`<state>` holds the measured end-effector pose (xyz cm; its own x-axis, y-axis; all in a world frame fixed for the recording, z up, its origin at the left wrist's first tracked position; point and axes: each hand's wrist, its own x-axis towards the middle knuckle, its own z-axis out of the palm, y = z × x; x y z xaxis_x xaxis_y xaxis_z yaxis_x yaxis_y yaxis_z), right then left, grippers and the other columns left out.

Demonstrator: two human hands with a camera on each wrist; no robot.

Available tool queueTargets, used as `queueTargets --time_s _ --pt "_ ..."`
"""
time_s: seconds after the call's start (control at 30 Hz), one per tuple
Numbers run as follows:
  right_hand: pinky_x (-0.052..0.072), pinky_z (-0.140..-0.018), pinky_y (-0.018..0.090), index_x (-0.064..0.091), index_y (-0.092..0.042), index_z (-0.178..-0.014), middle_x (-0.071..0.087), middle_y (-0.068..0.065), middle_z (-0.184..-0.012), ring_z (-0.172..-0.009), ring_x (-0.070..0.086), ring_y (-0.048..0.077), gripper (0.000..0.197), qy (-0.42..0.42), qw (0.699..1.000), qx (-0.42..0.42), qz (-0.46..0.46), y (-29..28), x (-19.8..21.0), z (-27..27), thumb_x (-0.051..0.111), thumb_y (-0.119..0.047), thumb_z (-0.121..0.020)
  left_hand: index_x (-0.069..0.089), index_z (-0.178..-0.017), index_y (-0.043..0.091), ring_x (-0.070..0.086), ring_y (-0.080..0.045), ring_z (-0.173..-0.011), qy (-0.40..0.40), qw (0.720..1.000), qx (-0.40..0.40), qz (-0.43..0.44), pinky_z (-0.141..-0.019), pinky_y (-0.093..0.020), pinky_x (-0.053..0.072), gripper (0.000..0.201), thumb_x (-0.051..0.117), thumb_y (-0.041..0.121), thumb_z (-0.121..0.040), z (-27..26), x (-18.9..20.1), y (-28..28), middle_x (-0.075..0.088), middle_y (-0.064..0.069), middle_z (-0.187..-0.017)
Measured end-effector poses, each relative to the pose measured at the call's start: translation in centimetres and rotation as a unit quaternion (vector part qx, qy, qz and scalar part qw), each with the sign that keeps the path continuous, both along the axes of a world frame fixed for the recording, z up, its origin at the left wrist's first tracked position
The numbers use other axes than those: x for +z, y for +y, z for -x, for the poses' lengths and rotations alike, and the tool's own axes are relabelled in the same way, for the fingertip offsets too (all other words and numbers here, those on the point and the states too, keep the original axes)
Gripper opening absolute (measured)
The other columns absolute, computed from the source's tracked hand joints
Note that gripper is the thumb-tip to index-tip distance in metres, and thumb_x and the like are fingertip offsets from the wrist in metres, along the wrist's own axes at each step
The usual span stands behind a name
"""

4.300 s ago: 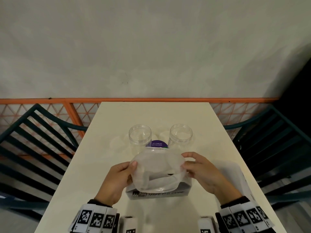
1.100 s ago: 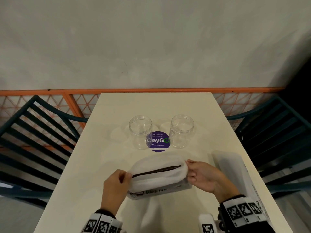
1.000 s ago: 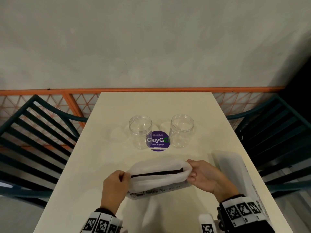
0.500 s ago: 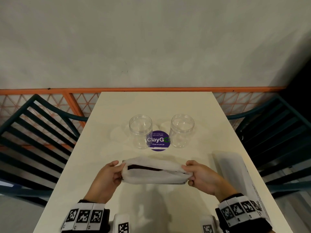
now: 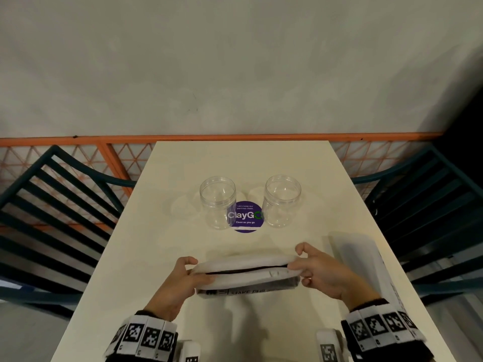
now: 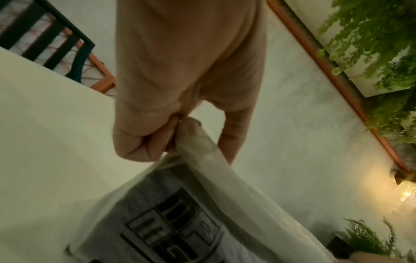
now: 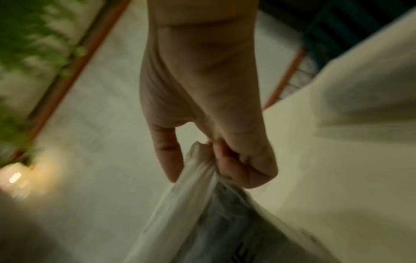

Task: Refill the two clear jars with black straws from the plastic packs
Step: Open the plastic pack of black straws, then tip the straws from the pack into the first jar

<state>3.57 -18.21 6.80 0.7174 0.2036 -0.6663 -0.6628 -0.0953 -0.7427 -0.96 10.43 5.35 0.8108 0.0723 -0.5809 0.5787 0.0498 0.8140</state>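
Note:
Two clear empty jars stand side by side on the cream table: the left jar and the right jar. Nearer me lies a white plastic pack with black print; a dark line of black straws shows in its mouth. My left hand pinches the pack's left end. My right hand pinches its right end. Between them the mouth is stretched flat and nearly closed.
A second white pack lies on the table at the right. A purple round sticker sits between the jars. Dark slatted chairs flank the table. An orange rail and grey wall run behind.
The pack's mouth, held wide open about four seconds ago, has been pulled flat into a narrow slit. Both hands have shifted along its ends and lowered it toward me.

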Motion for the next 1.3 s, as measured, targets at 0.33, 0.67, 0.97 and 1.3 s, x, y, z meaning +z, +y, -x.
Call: queueTargets --time_s 0.33,0.67,0.97,1.3 --pt "0.028 -0.049 0.022 0.036 -0.01 -0.093 0.043 0.003 -0.077 -0.06 0.039 0.013 0.017 -0.177 0.933 0.0 0.315 1.9 -0.7 0.4 0.046 -0.002 -0.082 0.036 -0.108 0.011 0.045 -0.016 -0.062 -0.037 0.978 -0.059 -0.197 -0.054 -0.024 0.035 0.043 0.067 0.013 -0.077 0.2 -0.2 -0.9 0.048 -0.005 -0.074" --pt "0.033 -0.055 0.011 0.054 -0.018 -0.08 0.038 -0.007 -0.085 -0.068 0.043 0.012 0.024 -0.347 0.841 0.183 0.373 2.7 -0.6 1.0 0.041 0.002 -0.087 0.053 -0.052 0.044 0.049 -0.014 -0.078 -0.209 0.905 -0.119 -0.35 -0.066 -0.011 0.036 0.061 0.046 -0.013 -0.071 -0.6 -2.0 -1.6 0.042 0.008 -0.086" --pt "0.044 -0.087 0.021 0.053 -0.013 -0.127 0.042 0.005 -0.12 -0.098 0.057 0.021 0.038 -0.319 0.831 0.181 0.418 4.5 -0.6 1.6 0.055 -0.015 -0.089 0.074 -0.089 0.024 0.056 -0.029 -0.087 -0.228 0.873 -0.021 -0.431 -0.076 -0.036 0.048 0.027 0.06 0.003 -0.08 -1.2 -2.3 -2.6 0.059 -0.003 -0.098" --pt "0.04 -0.082 0.014 0.053 -0.014 -0.123 0.035 0.003 -0.12 -0.094 0.046 0.014 0.036 -0.338 0.84 0.149 0.398 3.5 -2.1 1.8 0.046 -0.004 -0.089 0.07 -0.089 0.024 0.05 0.001 -0.083 -0.199 0.927 -0.062 -0.311 -0.071 -0.003 0.038 0.041 0.045 -0.008 -0.082 -0.5 -0.5 -1.0 0.055 -0.001 -0.097"
